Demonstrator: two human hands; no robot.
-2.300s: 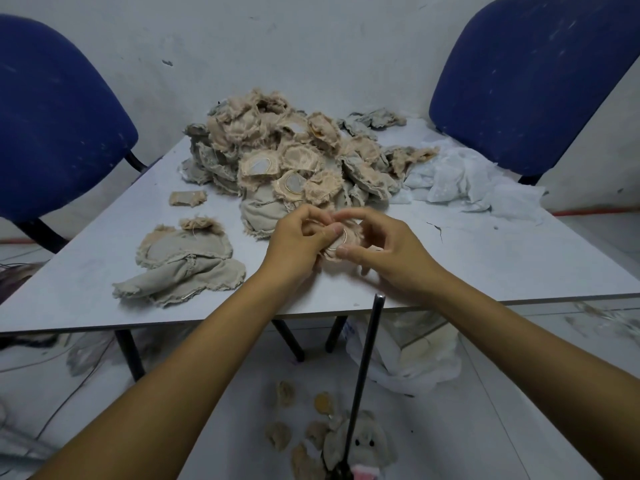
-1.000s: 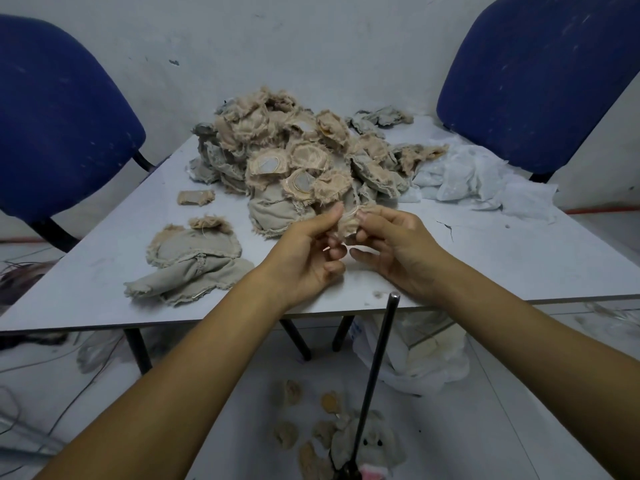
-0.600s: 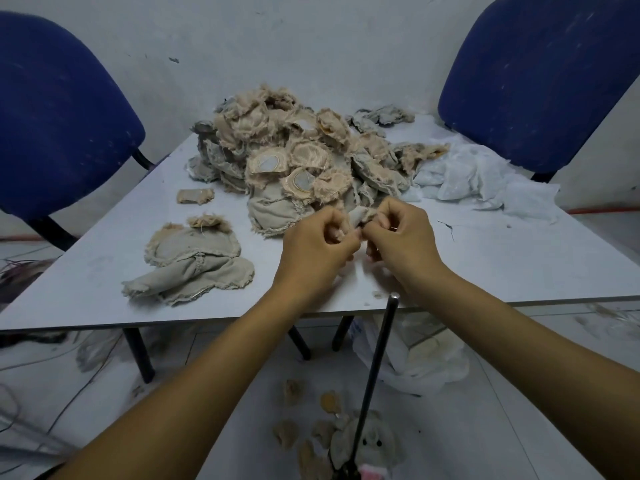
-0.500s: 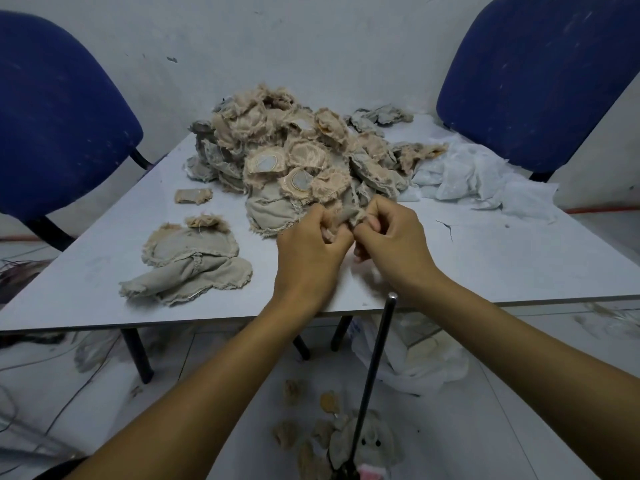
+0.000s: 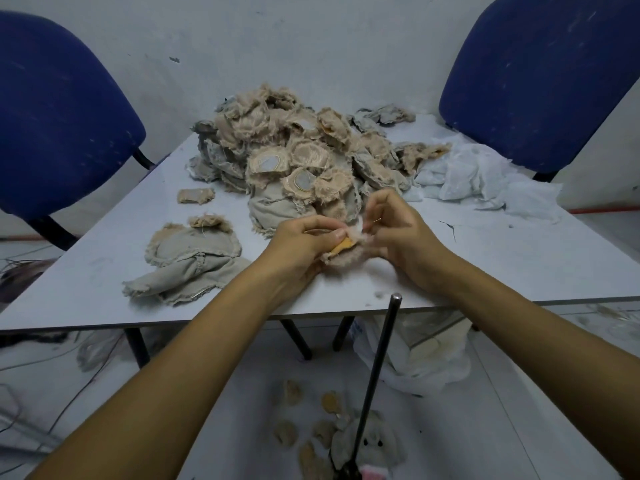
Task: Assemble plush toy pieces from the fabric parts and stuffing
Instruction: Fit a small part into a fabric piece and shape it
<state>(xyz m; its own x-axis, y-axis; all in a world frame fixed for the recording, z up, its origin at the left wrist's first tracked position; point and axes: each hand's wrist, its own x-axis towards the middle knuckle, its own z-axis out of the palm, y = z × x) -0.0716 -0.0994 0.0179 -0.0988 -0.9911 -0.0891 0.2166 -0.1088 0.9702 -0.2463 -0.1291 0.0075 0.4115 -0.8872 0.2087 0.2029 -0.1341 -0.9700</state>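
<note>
Two hands meet on one small plush piece (image 5: 346, 252) at the near middle of the desk (image 5: 519, 258). The left hand (image 5: 304, 242) has its grip closed on the piece, thumb pressed over an orange-tan patch at its upper edge. The right hand (image 5: 401, 233) pinches the same piece from the other side, fingers curled, and a wisp of white stuffing (image 5: 358, 225) shows at the opening between the two grips.

Half a second ago both fists were bunched tight against each other higher up, against the front of the heap, and the fabric was hardly visible. Now the hands have dropped nearer the desk edge and parted slightly, and the furry side and orange patch have come into view (probably the piece has been turned right side out, though I cannot be sure). That suggests the shell is ready for filling or closing; a thin glint near the right fingers may be a needle, too small to tell.

Beyond the grip lies the big pile of fabric parts (image 5: 304, 157), unchanged. To the left of the grip sit flat grey pieces (image 5: 190, 258); far right of it, crumpled white material (image 5: 485, 174). Below the grip, past the desk edge, a dark rod (image 5: 381, 358) rises from the floor beside a finished plush toy (image 5: 374, 448).
</note>
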